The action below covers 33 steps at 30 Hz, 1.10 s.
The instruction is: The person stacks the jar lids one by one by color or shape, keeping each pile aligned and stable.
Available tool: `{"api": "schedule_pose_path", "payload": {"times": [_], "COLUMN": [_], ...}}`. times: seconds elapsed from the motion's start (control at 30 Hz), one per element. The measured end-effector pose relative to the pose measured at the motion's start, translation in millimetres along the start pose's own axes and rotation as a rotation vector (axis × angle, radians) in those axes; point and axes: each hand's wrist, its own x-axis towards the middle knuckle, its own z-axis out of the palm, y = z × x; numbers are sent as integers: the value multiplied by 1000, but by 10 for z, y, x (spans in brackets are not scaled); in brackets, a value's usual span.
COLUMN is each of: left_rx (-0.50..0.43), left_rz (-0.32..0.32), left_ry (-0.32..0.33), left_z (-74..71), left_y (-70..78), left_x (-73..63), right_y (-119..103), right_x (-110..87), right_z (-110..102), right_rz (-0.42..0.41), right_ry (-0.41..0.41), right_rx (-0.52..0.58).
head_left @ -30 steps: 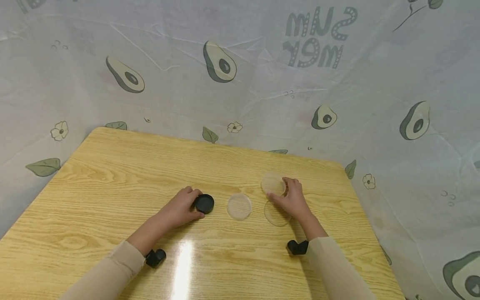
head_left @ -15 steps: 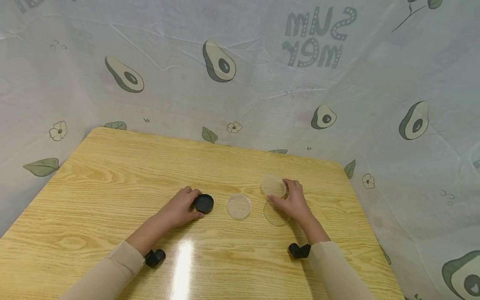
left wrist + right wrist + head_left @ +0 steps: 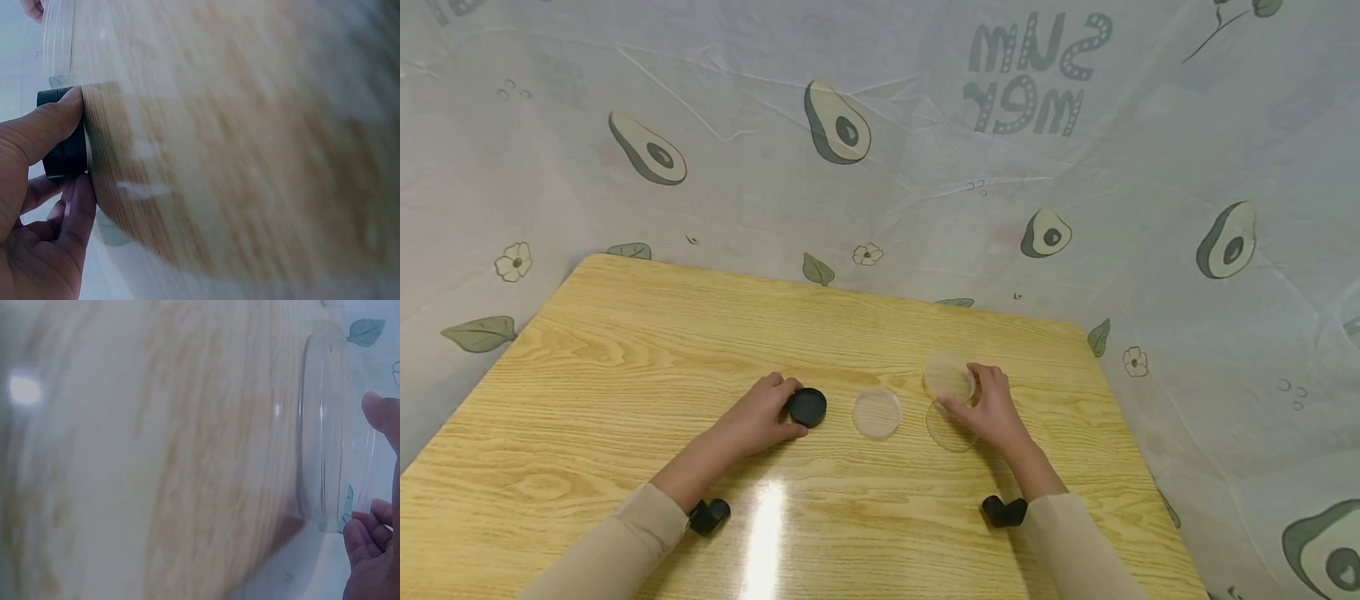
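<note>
My left hand [image 3: 760, 422] grips a short black round container [image 3: 808, 408] with a raised rim. In the left wrist view, thumb and fingers hold its side, and it stands at the tabletop. My right hand [image 3: 988, 408] pinches a clear petri dish half [image 3: 947, 377] by its edge. This piece is raised and overlaps a second clear dish piece [image 3: 949, 435] on the table; the right wrist view shows that lower dish [image 3: 322, 437] close up, with the fingers behind it. Between the hands lies another clear round dish [image 3: 877, 413].
The wood-grain table [image 3: 685, 333] runs back to a hanging cloth [image 3: 737, 167] printed with avocados. Black wrist-worn pieces [image 3: 709, 517] show beside both sleeves. A bright light reflection [image 3: 765, 533] falls on the front of the table.
My right hand has moved slightly toward me with the clear dish half, which overlaps the lower dish more. My left hand and the black container have stayed in place.
</note>
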Motion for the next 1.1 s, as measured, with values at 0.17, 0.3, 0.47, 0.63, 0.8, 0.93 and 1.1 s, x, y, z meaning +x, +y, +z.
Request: {"api": "schedule_pose_path", "payload": {"times": [0.17,0.3,0.47,0.63,0.8,0.93,1.1], "left_rx": [-6,-7,-11,-15,-13,-12,-9], "left_rz": [-7,-4,-1,1,1,3,2], "left_ry": [-3,-5,2,4,3,4,3], "left_z": [3,4,11,14,17,21,16], "left_y": [9,11,18,21,8,5,6], "left_x": [4,5,3,-2,-5,-2,-1], "right_y": [27,33,34,46,41,43,63], "right_x": [-40,-73,-108,-132,-159,-188,-233], "right_z": [-6,-15,-9,11,20,23,31], "right_rz": [-7,-13,-7,-10,-22,-30,-37], "right_ry": [3,-1,-13,-8,5,7,4], "right_rx": [-15,-10,9,2,-3,-16,-24]}}
